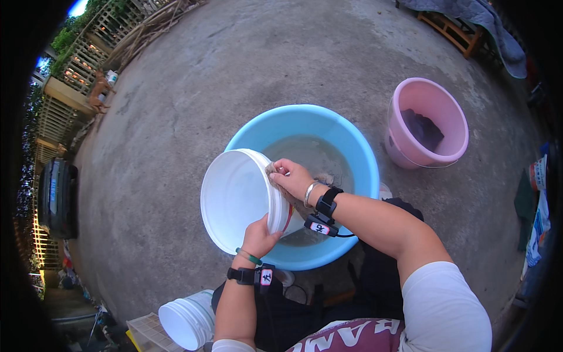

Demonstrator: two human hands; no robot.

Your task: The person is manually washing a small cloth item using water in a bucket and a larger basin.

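Observation:
A white plastic bucket (235, 198) is tilted on its side over a blue plastic basin (303, 115) holding cloudy water (308, 154). My left hand (260, 237) grips the bucket's rim at its lower edge. With my right hand (291, 176) I pinch a wet greyish-brown cloth (286, 193) against the outside of the rim; part of the cloth hangs down along the bucket's wall. Some cloth-like material (324, 178) shows in the basin behind my right wrist. The bucket's far outer side is mostly hidden.
A pink bucket (404, 145) with dark cloth (422, 130) inside stands at the right. Near my left forearm, a smaller white bucket (187, 319) lies tilted by a plastic crate (151, 332). A brown dog (100, 90), a car (59, 198) and a balustrade (57, 114) are at the left.

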